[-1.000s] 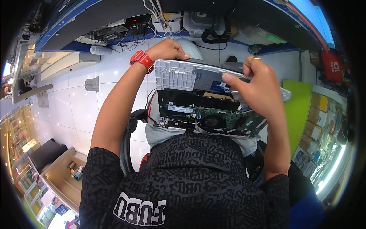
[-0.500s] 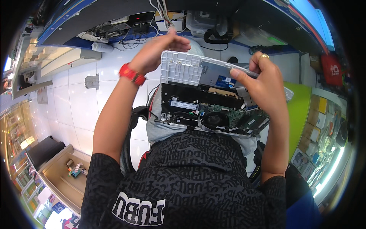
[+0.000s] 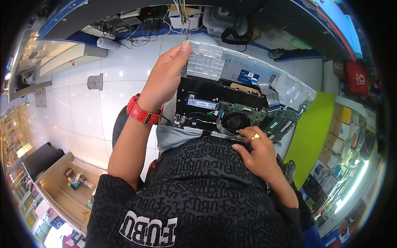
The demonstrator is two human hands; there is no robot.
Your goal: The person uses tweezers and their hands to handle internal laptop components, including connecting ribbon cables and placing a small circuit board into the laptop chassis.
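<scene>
An opened laptop [image 3: 215, 93] lies across my lap, its insides bared. Its pale silver cover [image 3: 204, 60] stands tilted up at the far side, ribbed on the inner face. My left hand [image 3: 167, 74] pinches that cover at its upper left corner, thumb in front and fingers mostly hidden behind. A flat ribbon cable [image 3: 271, 99] runs between the cover and the green circuit board [image 3: 262, 115]. At the near edge, beside the round black fan [image 3: 235, 120], my right hand [image 3: 260, 155] rests its fingertips, with the thumb apart.
A light wooden drawer [image 3: 66, 182] holding small items is at the lower left. To the right runs a green panel [image 3: 310, 140] beside a lit glass display case [image 3: 339, 161]. Cables [image 3: 180, 16] hang beneath the dark desk ahead, near clear plastic boxes [image 3: 219, 20].
My left hand, open before, has taken hold of the cover's corner. The right hand let go of the cover's right side and dropped to the near edge. The cover leans farther back.
</scene>
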